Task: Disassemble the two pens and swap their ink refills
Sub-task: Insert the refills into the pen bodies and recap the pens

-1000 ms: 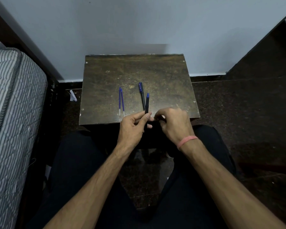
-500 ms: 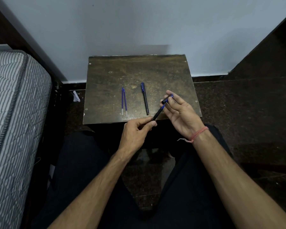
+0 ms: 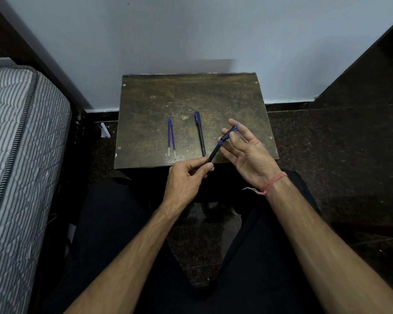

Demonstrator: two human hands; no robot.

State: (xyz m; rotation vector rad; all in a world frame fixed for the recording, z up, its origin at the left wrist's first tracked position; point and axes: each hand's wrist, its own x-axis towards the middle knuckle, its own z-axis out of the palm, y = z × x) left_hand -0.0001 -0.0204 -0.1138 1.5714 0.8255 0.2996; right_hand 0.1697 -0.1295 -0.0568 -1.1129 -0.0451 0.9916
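A black pen with blue trim point(image 3: 215, 150) slants up to the right above the near edge of the small brown table point(image 3: 213, 96). My left hand point(image 3: 186, 177) pinches its lower end. My right hand point(image 3: 243, 148) is turned palm-up, and its fingertips touch the pen's upper capped end point(image 3: 230, 132). A second black pen with a blue top point(image 3: 200, 132) lies flat on the table, pointing away from me. Left of it, two thin blue ink refills point(image 3: 171, 137) lie side by side, almost parallel.
The table stands against a pale wall point(image 3: 191, 30). A striped mattress point(image 3: 16, 155) fills the left side. A scrap of white paper point(image 3: 104, 132) lies on the dark stone floor point(image 3: 327, 143) by the table's left edge. My legs in dark trousers are below.
A second ago both hands were closed together at the table's near edge on the pen. Since then the right hand has turned palm-up and the pen has tilted up to the right.
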